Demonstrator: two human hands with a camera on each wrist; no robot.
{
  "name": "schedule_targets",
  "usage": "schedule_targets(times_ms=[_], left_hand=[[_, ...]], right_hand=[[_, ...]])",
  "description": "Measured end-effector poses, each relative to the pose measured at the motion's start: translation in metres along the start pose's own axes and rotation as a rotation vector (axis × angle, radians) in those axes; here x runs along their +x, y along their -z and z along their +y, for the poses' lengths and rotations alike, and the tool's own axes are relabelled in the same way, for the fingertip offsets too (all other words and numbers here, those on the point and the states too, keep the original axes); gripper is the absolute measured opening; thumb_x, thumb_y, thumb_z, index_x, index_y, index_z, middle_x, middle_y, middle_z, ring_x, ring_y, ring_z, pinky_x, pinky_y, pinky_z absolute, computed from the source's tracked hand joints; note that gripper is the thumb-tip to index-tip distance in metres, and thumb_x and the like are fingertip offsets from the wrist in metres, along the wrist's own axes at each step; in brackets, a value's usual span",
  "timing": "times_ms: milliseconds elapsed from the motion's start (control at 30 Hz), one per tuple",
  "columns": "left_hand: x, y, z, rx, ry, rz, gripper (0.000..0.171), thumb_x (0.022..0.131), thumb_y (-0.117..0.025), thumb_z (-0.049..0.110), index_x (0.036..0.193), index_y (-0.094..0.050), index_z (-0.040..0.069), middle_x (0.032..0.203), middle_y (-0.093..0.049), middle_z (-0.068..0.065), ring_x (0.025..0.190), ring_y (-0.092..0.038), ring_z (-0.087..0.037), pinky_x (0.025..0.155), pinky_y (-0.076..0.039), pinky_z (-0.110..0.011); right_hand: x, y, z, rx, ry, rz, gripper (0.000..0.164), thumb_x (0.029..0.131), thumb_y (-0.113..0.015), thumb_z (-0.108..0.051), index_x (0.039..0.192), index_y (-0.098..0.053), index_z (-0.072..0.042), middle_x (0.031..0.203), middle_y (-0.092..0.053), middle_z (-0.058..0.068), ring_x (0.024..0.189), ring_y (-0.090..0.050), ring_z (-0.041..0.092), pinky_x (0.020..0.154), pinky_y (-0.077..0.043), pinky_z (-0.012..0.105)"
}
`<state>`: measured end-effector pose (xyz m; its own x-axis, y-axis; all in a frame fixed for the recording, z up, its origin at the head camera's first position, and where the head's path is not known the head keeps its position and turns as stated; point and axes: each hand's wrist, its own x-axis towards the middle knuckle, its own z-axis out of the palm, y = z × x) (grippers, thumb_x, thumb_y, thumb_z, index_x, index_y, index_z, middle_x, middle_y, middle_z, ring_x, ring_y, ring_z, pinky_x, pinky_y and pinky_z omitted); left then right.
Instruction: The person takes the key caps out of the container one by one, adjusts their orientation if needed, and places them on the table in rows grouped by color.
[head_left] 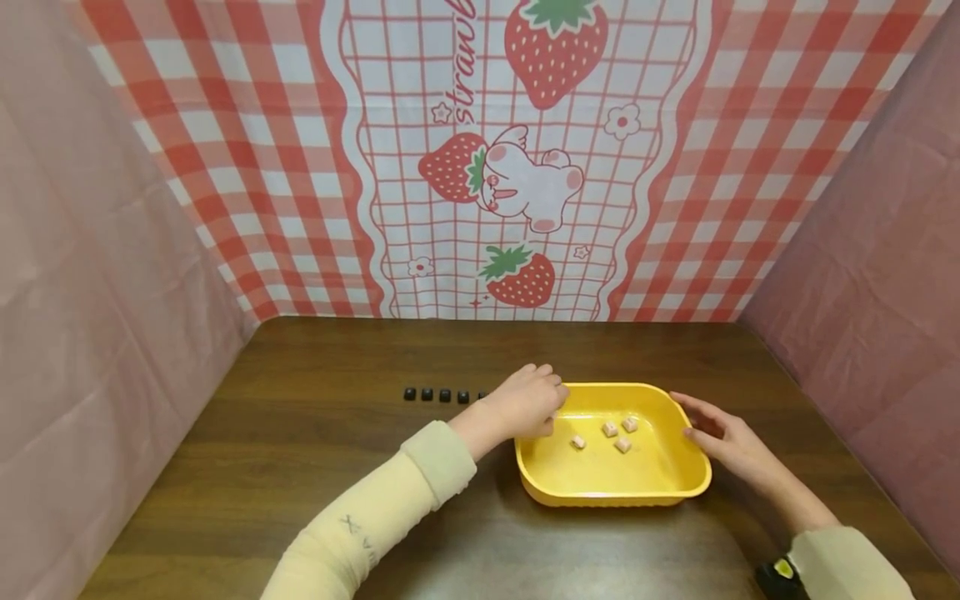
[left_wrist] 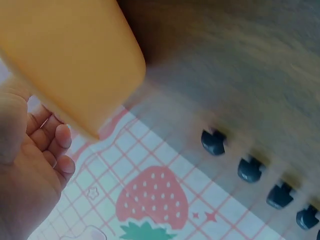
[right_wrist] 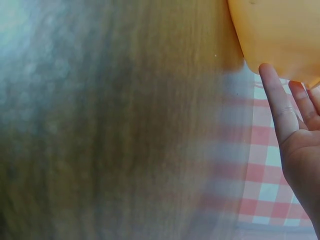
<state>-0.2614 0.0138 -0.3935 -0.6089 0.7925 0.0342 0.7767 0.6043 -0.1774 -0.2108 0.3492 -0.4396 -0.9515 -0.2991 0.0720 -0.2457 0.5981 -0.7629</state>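
A yellow plastic basin (head_left: 592,492) with rounded corners stands on the table, with several small pale square pieces like keycaps (head_left: 622,445) scattered on its floor. My left hand (head_left: 531,402) grips the rim at the far left corner, its fingers curled. In the left wrist view those fingertips (left_wrist: 62,137) show beside the rim, and part of that hand is hidden by the basin. At the right end, my right hand (head_left: 731,437) holds its fingers fairly straight against the basin. The right wrist view shows the index finger (right_wrist: 272,92) extended along the outer wall.
Several black square keycaps (head_left: 446,395) stand in a row left of the basin; my left hand and wrist overlap the row's right end. The brown wooden table (head_left: 315,467) meets a strawberry-print cloth (head_left: 517,175) at the back and pink cloth (head_left: 870,233) at the sides.
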Motion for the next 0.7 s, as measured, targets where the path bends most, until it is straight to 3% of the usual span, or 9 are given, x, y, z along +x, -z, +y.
schedule_targets(times_ms=[433, 700], left_hand=[[-0.025, 0.015, -0.023, -0.032, 0.058, 0.094, 0.019, 0.079, -0.067, 0.029, 0.091, -0.057, 0.019, 0.083, -0.054, 0.006, 0.083, -0.043, -0.016, 0.072, -0.033, -0.029], [-0.044, 0.016, -0.038, -0.054, 0.114, 0.152, 0.014, 0.079, -0.066, 0.025, 0.085, -0.055, 0.019, 0.08, -0.05, 0.005, 0.081, -0.042, -0.016, 0.071, -0.035, -0.03]], right_hand=[[-0.001, -0.001, 0.002, 0.018, -0.008, 0.004, 0.053, 0.096, -0.053, -0.021, 0.143, -0.037, -0.004, 0.138, -0.042, 0.028, 0.102, -0.049, -0.014, 0.078, -0.049, 0.018], [0.0, 0.0, 0.002, 0.021, -0.001, -0.003, 0.053, 0.096, -0.053, -0.02, 0.143, -0.036, -0.004, 0.138, -0.043, 0.026, 0.101, -0.052, -0.011, 0.077, -0.05, 0.019]])
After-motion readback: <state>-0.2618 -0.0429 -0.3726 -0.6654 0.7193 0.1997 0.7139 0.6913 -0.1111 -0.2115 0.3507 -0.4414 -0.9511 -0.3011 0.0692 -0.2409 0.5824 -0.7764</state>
